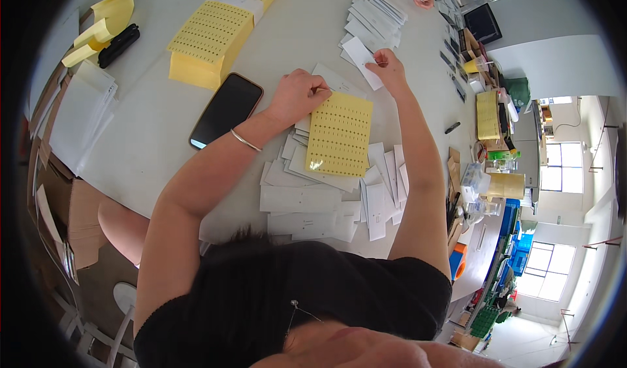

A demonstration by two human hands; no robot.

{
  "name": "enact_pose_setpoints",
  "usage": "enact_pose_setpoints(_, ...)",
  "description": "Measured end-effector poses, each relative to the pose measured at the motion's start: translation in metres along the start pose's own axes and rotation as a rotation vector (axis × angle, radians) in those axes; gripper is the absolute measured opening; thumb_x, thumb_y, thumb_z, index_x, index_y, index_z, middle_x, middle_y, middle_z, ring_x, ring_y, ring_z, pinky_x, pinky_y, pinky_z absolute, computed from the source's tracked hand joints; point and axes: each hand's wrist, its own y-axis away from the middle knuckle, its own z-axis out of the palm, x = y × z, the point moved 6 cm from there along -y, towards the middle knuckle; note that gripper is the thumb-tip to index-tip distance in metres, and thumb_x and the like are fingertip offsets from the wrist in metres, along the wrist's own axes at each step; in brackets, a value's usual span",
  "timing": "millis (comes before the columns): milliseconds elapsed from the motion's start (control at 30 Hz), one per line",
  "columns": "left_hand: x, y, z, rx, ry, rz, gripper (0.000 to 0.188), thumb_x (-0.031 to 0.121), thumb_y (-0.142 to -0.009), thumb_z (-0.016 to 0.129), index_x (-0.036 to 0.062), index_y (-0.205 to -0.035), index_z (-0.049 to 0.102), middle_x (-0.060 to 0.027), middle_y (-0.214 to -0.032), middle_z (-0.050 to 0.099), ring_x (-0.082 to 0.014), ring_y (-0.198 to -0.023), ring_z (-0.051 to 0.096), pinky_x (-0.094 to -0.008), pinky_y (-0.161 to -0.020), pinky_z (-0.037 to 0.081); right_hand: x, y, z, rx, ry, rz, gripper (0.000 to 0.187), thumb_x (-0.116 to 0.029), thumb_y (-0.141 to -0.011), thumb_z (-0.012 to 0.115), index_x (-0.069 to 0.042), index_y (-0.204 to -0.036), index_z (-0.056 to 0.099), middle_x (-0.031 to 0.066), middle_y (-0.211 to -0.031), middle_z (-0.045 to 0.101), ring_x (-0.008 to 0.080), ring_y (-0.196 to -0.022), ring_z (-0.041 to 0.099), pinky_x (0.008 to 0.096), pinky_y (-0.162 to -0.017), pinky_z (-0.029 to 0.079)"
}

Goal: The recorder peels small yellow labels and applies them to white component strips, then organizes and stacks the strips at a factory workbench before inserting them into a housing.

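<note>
While the left arm bends at the elbow and slants up from about 8 o'clock, taking the yellow sheet (339,136) as the dial's centre, the left hand (295,99) comes in over the sheet's 11 o'clock corner. Its fingers are curled under, knuckles up, with the tips gathered at that corner; whether they pinch the sheet cannot be told. A bracelet (246,141) circles the wrist.

The right arm stretches up from 5 o'clock, straighter than the left, bringing the right hand (390,71) to 1 o'clock. Its wrist turns inward, and thumb and forefinger grip the right-hand edge of a white card (359,56), which slants between the hand and 12 o'clock.

The dotted yellow sheet rests on loose white slips (300,199), spread mainly from 4 to 8 o'clock. More white slips (375,18) lie just beyond the card. Toward 10 o'clock are a dark phone (226,112) and, farther off, a yellow stack (212,32), both on the pale table (150,139).
</note>
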Motion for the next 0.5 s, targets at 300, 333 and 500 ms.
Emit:
enact_pose_setpoints(300,-0.003,0.002,0.003,-0.006,-0.063,0.007,0.017,0.023,-0.087,0.058,0.0075,-0.086,0.064,-0.0084,-0.073,0.059,-0.0243,-0.073,0.056,-0.0382,-0.070,0.044,-0.040,0.052,0.025,-0.355,-0.324,0.090,0.011,-0.009,-0.081,0.067,-0.003,-0.090,0.065,0.0014,-0.089,0.063,0.0085,-0.083,0.056,0.0230,-0.077,0.045)
enact_pose_setpoints(333,0.000,0.001,0.003,0.009,-0.076,0.041,0.016,0.020,-0.087,0.058,0.0046,-0.087,0.063,-0.0116,-0.074,0.058,-0.0257,-0.069,0.055,-0.0368,-0.065,0.045,-0.052,0.055,0.016,-0.283,-0.337,-0.024,0.012,-0.011,-0.082,0.067,-0.003,-0.091,0.067,0.0017,-0.090,0.064,0.0105,-0.085,0.057,0.0247,-0.078,0.045)
enact_pose_setpoints(500,-0.003,0.003,0.004,0.045,-0.114,0.095,0.016,0.019,-0.086,0.057,0.0036,-0.086,0.062,-0.0126,-0.074,0.059,-0.0285,-0.073,0.056,-0.0389,-0.067,0.045,-0.122,0.082,0.019,-0.287,-0.120,-0.270,0.012,-0.013,-0.079,0.067,-0.008,-0.090,0.070,0.0030,-0.092,0.064,0.0172,-0.093,0.057,0.0311,-0.082,0.044)
